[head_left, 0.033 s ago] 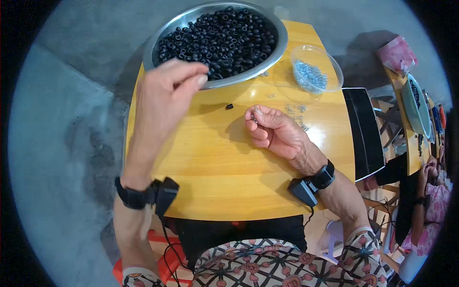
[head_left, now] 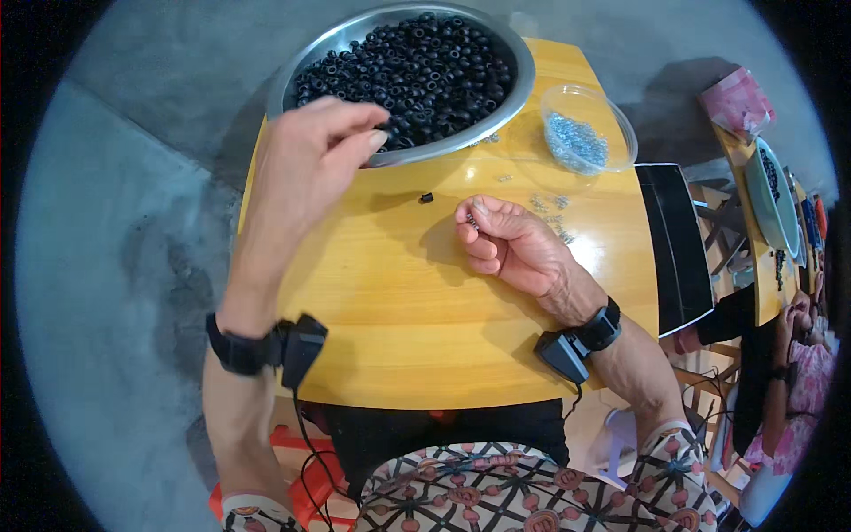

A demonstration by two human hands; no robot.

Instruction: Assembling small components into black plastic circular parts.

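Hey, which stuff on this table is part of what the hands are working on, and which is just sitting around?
In use:
left hand over the metal bowl of black rings
right hand pinching a small metal piece
loose black ring
plastic tub of silver pieces

Lying about:
black tray
pink bag

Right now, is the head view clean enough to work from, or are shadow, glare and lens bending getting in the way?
Head view: sharp in the middle; the yellow wooden table bows toward the rim, corners black. The left hand shades the tabletop beneath it; mild glare on the round steel bowl of black rings.
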